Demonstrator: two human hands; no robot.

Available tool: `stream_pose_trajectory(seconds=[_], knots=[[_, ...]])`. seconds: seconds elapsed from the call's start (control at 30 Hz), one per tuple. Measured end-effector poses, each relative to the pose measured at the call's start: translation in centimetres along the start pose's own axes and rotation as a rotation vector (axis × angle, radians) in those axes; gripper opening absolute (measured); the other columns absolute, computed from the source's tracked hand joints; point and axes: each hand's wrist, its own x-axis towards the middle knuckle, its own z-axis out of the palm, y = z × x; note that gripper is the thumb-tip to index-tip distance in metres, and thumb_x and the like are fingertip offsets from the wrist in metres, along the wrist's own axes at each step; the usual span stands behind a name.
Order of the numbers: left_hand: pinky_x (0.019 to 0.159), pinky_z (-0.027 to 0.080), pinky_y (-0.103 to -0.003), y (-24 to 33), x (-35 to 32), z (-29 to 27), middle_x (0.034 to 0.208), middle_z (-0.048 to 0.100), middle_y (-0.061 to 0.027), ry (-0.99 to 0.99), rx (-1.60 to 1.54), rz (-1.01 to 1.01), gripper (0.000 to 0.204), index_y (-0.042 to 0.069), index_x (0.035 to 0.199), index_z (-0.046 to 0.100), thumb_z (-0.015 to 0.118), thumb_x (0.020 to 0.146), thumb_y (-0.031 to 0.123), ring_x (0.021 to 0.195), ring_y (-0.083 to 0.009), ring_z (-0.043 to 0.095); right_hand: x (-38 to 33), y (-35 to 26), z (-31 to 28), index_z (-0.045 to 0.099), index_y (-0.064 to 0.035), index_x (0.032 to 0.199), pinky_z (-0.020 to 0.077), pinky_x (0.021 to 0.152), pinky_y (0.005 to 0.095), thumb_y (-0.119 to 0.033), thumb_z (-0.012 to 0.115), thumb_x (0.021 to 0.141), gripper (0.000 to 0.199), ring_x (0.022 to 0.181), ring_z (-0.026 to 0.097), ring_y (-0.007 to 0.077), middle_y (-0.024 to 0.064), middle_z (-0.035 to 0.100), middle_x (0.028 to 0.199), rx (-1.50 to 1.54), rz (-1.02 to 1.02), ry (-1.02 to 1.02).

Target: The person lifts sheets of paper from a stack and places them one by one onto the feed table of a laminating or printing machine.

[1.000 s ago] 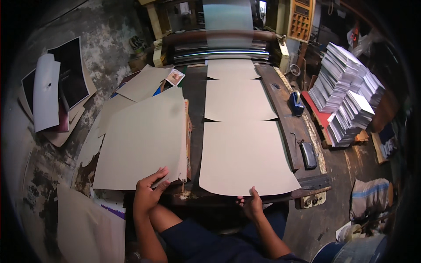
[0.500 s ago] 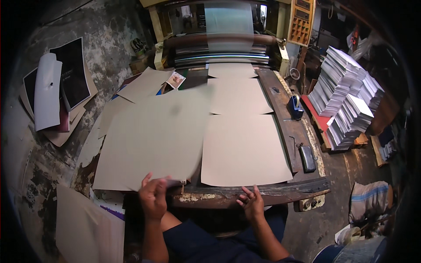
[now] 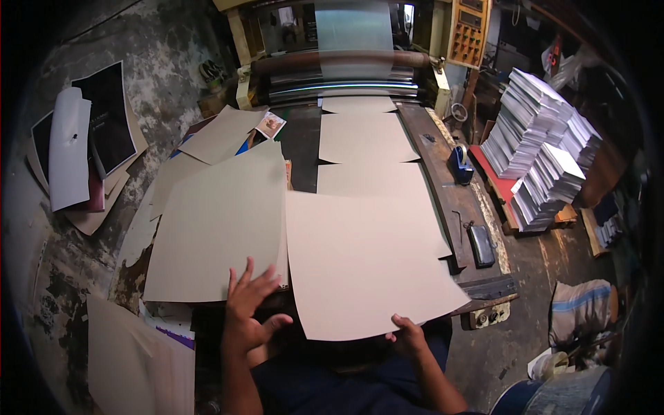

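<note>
A large beige paper sheet [image 3: 373, 263] lies slantwise over the front of the bench, its near edge bowed out past the table. My right hand [image 3: 408, 330] pinches that near edge, thumb on top and fingers underneath. My left hand [image 3: 254, 304] has its fingers spread, holding nothing, by the near right corner of a stack of similar sheets [image 3: 214, 235]. Beyond the held sheet, more beige sheets [image 3: 370, 138] run in an overlapping row to the rollers [image 3: 342, 90] of a machine.
On the bench's right rail are a blue tape dispenser [image 3: 460, 164], a hex key [image 3: 458, 227] and a dark box [image 3: 481, 245]. White paper piles [image 3: 529, 124] stand on a pallet at right. Loose dark-printed sheets [image 3: 107, 114] lie on the left floor. A control panel [image 3: 469, 33] hangs beside the machine.
A sheet has come off the left stack and across to the right, over the row. My right hand has closed on its near edge; my left hand has spread its fingers. The row has advanced toward the rollers.
</note>
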Motion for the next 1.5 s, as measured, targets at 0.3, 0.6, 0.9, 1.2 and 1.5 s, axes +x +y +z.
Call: stream_pose_trajectory(seconds=[0.3, 0.6, 0.9, 1.2, 1.5], knots=[[0.107, 0.036, -0.046, -3.5, -0.5, 0.9, 0.108, 0.071, -0.0123, 0.134, -0.184, -0.275, 0.035, 0.004, 0.104, 0.072, 0.076, 0.082, 0.03, 0.117, -0.0305, 0.061, -4.8, 6.3, -3.7, 0.056, 0.0051, 0.11, 0.0468, 0.066, 0.0309, -0.033, 0.051, 0.097, 0.041, 0.082, 0.066, 0.0238, 0.0183, 0.067, 0.096, -0.14, 0.131, 0.003], [0.093, 0.045, -0.033, -2.8, -0.2, 1.9, 0.095, 0.072, -0.0138, 0.278, -0.286, -0.456, 0.036, -0.004, 0.097, 0.069, 0.059, 0.097, 0.031, 0.098, -0.0203, 0.066, -8.2, 7.8, -3.8, 0.049, 0.0051, 0.122, 0.05, 0.069, 0.0333, -0.036, 0.046, 0.1, 0.047, 0.091, 0.068, 0.0293, 0.0203, 0.063, 0.109, -0.143, 0.159, -0.038], [0.056, 0.041, -0.031, -3.7, -0.1, 3.9, 0.059, 0.054, -0.0112, 0.452, -0.066, -0.489, 0.039, -0.006, 0.076, 0.058, 0.058, 0.098, 0.027, 0.056, -0.0149, 0.045, -5.9, 7.0, -2.3, 0.048, 0.0041, 0.124, 0.049, 0.077, 0.0364, -0.036, 0.045, 0.101, 0.047, 0.098, 0.064, 0.0299, 0.0178, 0.062, 0.113, -0.057, 0.089, -0.017], [0.071, 0.05, -0.033, -2.9, 0.2, 4.0, 0.079, 0.069, -0.0172, 0.45, 0.011, -0.317, 0.035, -0.005, 0.079, 0.062, 0.062, 0.095, 0.026, 0.071, -0.0263, 0.066, -0.1, 5.1, -2.3, 0.048, 0.0043, 0.122, 0.0473, 0.081, 0.0367, -0.044, 0.043, 0.1, 0.054, 0.09, 0.062, 0.0271, 0.0228, 0.064, 0.104, 0.061, 0.024, 0.09], [0.09, 0.046, -0.032, -4.7, -1.1, 2.6, 0.097, 0.071, -0.0114, 0.471, -0.467, -0.669, 0.037, -0.004, 0.109, 0.068, 0.056, 0.099, 0.03, 0.096, -0.0178, 0.063, 2.5, 6.4, -0.5, 0.038, -0.009, 0.131, 0.0513, 0.077, 0.0398, -0.037, 0.044, 0.1, 0.042, 0.08, 0.063, 0.0199, 0.0144, 0.065, 0.111, 0.107, -0.149, 0.197]])
